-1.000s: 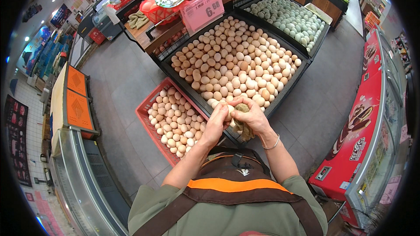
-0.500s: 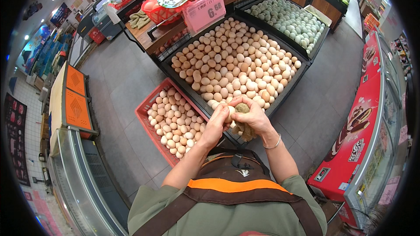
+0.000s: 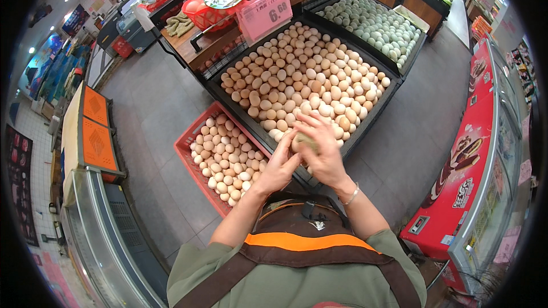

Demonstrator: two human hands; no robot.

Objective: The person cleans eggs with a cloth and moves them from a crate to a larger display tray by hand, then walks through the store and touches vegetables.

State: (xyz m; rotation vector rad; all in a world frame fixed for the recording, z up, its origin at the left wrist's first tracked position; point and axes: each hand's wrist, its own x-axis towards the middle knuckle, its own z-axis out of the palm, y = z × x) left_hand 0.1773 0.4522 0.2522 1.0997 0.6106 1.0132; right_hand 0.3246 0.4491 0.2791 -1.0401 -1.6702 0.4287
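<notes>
In front of my chest, over the near edge of the black tray (image 3: 365, 142) of brown eggs, my two hands meet. My left hand (image 3: 278, 166) is closed round an egg, now almost wholly covered by fingers and cloth. A greenish-tan cloth (image 3: 307, 141), knitted or fuzzy, lies under my right hand (image 3: 326, 151), pressed onto the egg. The fingers of that hand are partly stretched and a little smeared by motion. Loose brown eggs (image 3: 308, 82) fill the tray just beyond. To the left, a red plastic crate (image 3: 191, 151) on the floor holds more of them.
Behind the tray, a wooden shelf bears red baskets (image 3: 208, 17) of eggs, a pink price card (image 3: 265, 14) and tan gloves (image 3: 179, 24). Pale green eggs (image 3: 371, 25) fill another tray. A red freezer (image 3: 456, 159) stands right, a glass-fronted case (image 3: 97, 222) left.
My right hand has swung over the egg with the cloth, covering the egg that showed between my fingers before. The left hand has stayed almost in place.
</notes>
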